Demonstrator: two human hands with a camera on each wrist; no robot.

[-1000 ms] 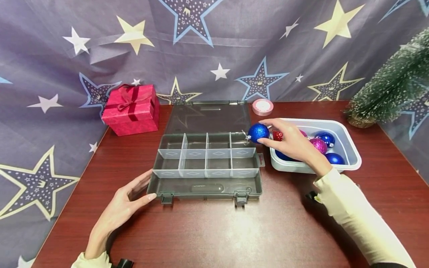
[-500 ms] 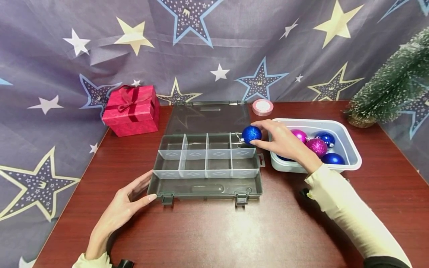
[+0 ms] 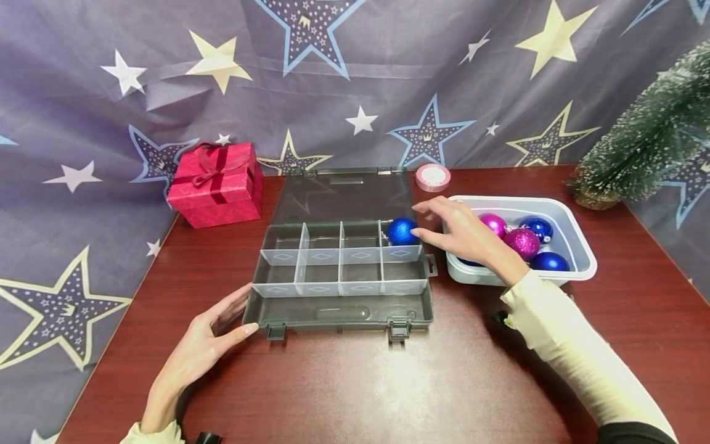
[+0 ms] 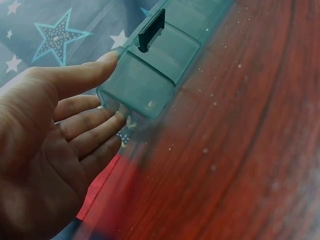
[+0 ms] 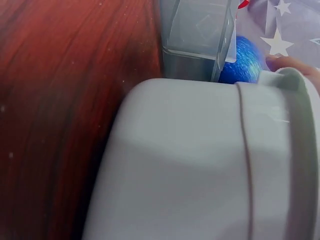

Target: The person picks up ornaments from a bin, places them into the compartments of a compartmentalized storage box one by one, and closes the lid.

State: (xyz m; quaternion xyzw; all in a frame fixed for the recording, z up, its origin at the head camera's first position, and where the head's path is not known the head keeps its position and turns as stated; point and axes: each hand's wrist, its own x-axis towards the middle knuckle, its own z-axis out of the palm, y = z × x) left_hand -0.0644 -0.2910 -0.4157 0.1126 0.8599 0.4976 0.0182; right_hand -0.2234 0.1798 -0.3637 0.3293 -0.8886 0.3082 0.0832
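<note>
nearest, the left hand [image 3: 204,342] has its thumb on the front left corner of the plastic box [image 3: 338,324], fingers stretched along the end, touching more than gripping. on past the long front tray and middle row, and there it is: the blue ball [image 3: 402,232], down in the back row's right-hand compartment! a moment ago it was pinched above that spot; now the right hand [image 3: 463,234] has come loose from it, thumb and index finger parted, the index lifted away, the thumb tip right at the ball's side, contact too close to call. so this placing looks as good as done, one ball in the box. to the right, the tub [image 3: 471,275] holds pink balls [image 3: 521,243] and more blue balls [image 3: 549,262], part of it hidden by that hand. farther back: a ribbon roll [image 3: 433,178], a red gift box [image 3: 215,185], a small tree [image 3: 643,135], and the starry cloth [image 3: 388,37] behind everything.
</note>
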